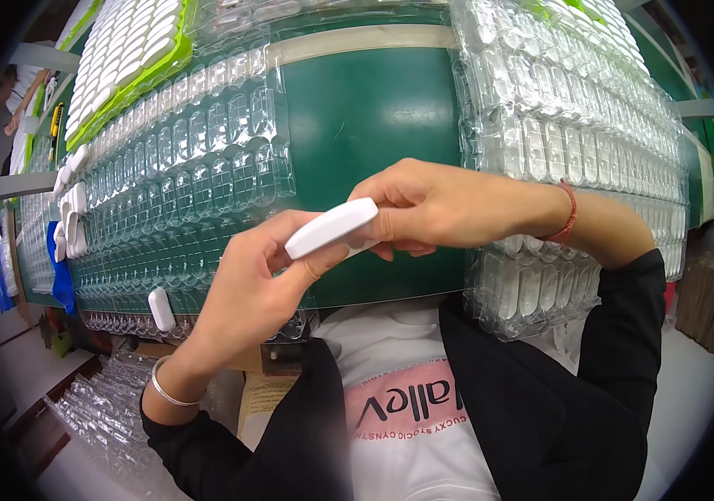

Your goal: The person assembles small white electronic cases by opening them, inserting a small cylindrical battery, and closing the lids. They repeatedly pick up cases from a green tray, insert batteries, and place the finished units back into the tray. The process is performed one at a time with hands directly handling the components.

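Observation:
Between my two hands is a white, oblong plastic piece with rounded ends [332, 227], tilted up toward its right end. My left hand [261, 271] grips its left end between thumb and fingers. At the other end, the thumb and fingers of my right hand [415, 207] pinch it. Its underside is mostly hidden by my fingers. Both hands are above the green table mat [374, 108], near the table's front edge. Left of my left hand, a similar white piece [161, 310] rests on a clear plastic tray [182, 179] with rows of oblong pockets.
On the right, clear trays [574, 150] hold rows of white pieces. A green tray [127, 58] of white pieces stands far left. Several loose white pieces [75, 209] lie at the left edge, near a blue strap-like item [62, 271]. Clear trays [115, 401] are stacked below the table.

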Motion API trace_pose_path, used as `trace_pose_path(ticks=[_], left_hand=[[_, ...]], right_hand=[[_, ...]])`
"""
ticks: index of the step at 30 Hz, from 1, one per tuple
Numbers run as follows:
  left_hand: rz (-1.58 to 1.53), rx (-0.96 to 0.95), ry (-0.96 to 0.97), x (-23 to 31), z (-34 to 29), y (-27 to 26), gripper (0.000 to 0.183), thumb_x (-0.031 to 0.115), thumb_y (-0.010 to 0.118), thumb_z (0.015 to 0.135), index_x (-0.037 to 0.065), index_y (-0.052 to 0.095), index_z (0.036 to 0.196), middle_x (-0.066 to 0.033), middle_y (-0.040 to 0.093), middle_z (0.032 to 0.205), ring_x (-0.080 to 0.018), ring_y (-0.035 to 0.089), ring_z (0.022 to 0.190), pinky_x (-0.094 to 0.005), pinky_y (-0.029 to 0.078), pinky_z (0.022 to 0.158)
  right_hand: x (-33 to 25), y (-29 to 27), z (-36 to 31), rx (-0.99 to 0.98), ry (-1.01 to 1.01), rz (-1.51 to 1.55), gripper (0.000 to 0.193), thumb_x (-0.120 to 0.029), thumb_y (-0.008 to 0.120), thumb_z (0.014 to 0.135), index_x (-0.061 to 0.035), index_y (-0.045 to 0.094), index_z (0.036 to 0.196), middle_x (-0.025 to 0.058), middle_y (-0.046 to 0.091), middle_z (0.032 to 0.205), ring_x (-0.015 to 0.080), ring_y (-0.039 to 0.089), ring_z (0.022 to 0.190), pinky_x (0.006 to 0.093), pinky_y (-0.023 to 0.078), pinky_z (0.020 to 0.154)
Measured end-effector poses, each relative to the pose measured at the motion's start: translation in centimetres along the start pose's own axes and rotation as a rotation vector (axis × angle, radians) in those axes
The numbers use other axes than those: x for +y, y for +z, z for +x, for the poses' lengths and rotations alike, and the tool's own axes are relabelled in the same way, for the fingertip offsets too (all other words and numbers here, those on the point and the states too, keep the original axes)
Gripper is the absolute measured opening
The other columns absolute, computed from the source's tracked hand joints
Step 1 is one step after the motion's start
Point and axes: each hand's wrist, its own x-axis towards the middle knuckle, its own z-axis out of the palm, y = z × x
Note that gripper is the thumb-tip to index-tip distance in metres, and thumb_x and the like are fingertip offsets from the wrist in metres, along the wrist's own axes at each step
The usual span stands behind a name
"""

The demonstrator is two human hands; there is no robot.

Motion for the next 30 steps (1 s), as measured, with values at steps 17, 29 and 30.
trace_pose_path(ticks=[17,29,30], left_hand=[[-0.057,0.01,0.039,-0.5,3.2,0.1,0.024,0.021,0.065,0.095,-0.002,0.064,0.102,-0.0058,0.067,0.085,-0.0094,0.06,0.076,-0.0239,0.046,0.069],[-0.466,-0.022,0.041,0.3,0.2,-0.5,0.044,0.032,0.06,0.098,-0.005,0.055,0.121,-0.0115,0.066,0.095,-0.0147,0.065,0.08,-0.0257,0.052,0.066],[-0.452,-0.047,0.041,0.2,0.0,-0.6,0.046,0.032,0.059,0.099,-0.005,0.053,0.125,-0.0108,0.066,0.099,-0.0142,0.064,0.085,-0.0264,0.052,0.069]], right_hand=[[2.4,-0.1,1.5,0.376,-0.24,-0.268,0.027,-0.022,0.055,0.097,0.0024,0.065,0.096,0.0095,0.065,0.072,0.0204,0.053,0.052,0.0341,0.043,0.05],[-0.7,0.9,0.4,0.175,-0.302,0.08,0.039,-0.035,0.069,0.093,-0.0007,0.063,0.112,0.0027,0.064,0.086,0.0065,0.055,0.063,0.0233,0.046,0.054],[-0.3,0.8,0.5,0.174,-0.334,0.085,0.033,-0.023,0.072,0.091,-0.0019,0.064,0.115,0.0025,0.067,0.091,0.0068,0.056,0.066,0.0237,0.046,0.055]])
